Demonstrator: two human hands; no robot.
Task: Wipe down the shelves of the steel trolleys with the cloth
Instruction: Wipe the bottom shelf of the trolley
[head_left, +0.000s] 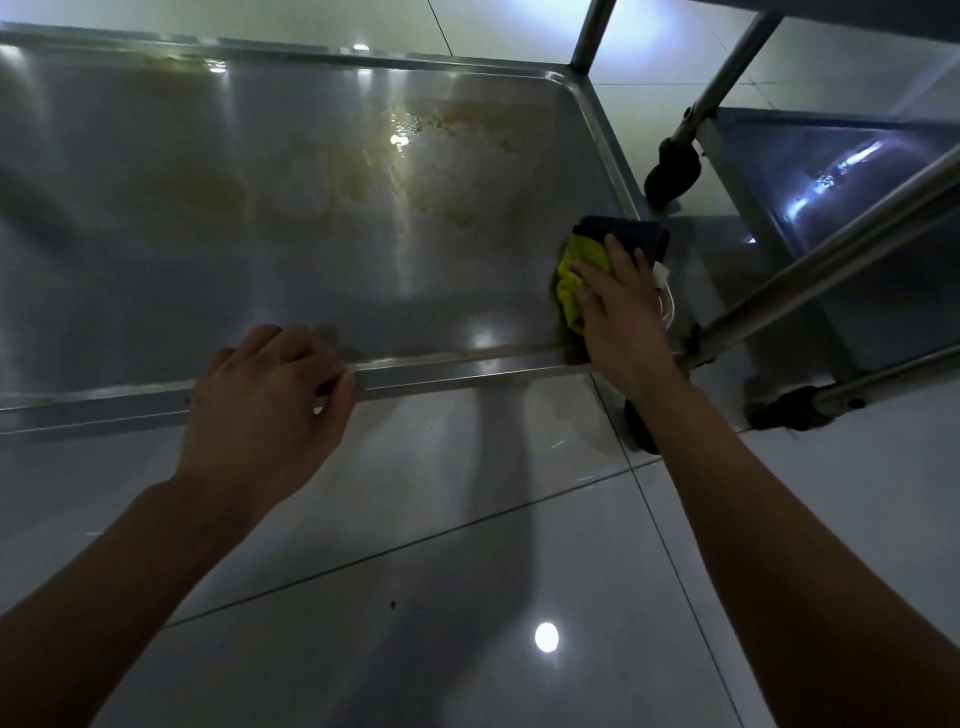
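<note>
Your right hand (618, 306) is pressing flat, fingers straight, on 1 cloth (597, 260), yellow-green and dark blue, lying in the near right corner of the steel shelf (311, 249). Your left hand (265, 410) is gripping that shelf's near rim, fingers curled over it. Yellowish smears and wet streaks are showing across the shelf's far half. 2 trolleys are standing side by side; the second trolley (810, 171) is sitting just right, on the tiled floor (467, 597).
</note>
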